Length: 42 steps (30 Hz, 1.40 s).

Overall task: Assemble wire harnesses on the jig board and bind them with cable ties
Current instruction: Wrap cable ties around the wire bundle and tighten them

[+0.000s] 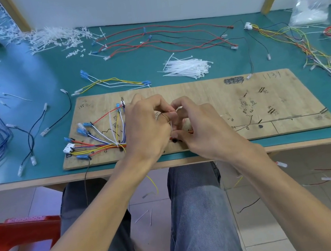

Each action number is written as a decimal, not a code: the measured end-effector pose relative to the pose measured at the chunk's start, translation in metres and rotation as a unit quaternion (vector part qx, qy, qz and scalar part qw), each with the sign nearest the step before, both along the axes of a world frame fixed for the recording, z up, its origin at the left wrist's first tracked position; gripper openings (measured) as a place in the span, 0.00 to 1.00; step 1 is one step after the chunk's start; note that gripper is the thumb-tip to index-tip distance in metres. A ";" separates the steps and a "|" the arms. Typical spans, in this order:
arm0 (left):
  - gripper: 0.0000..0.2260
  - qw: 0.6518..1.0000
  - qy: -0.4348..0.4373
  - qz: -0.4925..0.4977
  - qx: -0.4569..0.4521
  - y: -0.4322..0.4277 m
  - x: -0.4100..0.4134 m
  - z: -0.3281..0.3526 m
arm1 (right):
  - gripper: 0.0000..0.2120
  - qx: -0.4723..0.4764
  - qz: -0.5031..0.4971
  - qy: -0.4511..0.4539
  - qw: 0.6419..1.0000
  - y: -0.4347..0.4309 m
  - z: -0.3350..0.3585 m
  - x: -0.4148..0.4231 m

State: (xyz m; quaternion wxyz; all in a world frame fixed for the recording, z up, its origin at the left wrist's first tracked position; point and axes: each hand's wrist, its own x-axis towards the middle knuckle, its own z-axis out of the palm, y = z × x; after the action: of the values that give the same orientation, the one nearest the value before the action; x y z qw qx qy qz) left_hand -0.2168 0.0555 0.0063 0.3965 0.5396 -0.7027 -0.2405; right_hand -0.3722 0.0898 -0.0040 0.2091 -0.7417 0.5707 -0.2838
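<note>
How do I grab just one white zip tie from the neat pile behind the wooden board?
Pinch a thin tail at the left end of the zip tie pile, coming from above. The tails fan out loose there, while most blocky heads crowd together on the right, so one should slide out.

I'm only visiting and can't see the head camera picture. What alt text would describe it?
A person's left hand and right hand meet over a plywood jig board, fingers pinching a white cable tie beside a fan of coloured wires. A pile of loose ties lies on the green table beyond.
</note>
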 end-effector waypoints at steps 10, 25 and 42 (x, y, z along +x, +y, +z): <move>0.11 0.999 0.001 -0.044 -0.011 0.000 0.007 0.001 | 0.24 0.053 -0.005 -0.059 0.997 -0.003 0.006 -0.001; 0.12 0.998 0.057 -0.030 0.020 -0.005 0.000 0.002 | 0.12 0.095 0.004 -0.063 0.993 -0.019 0.009 -0.011; 0.08 0.995 -0.051 -0.056 -0.063 0.012 0.032 0.024 | 0.08 0.090 -0.314 0.043 0.944 -0.130 0.014 -0.093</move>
State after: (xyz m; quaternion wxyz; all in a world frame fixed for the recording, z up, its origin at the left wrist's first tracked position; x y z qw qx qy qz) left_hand -0.1844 0.0674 0.0302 0.3792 0.4847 -0.7651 -0.1896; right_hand -0.4655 -0.0399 0.0104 0.1505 -0.5141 0.8063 -0.2509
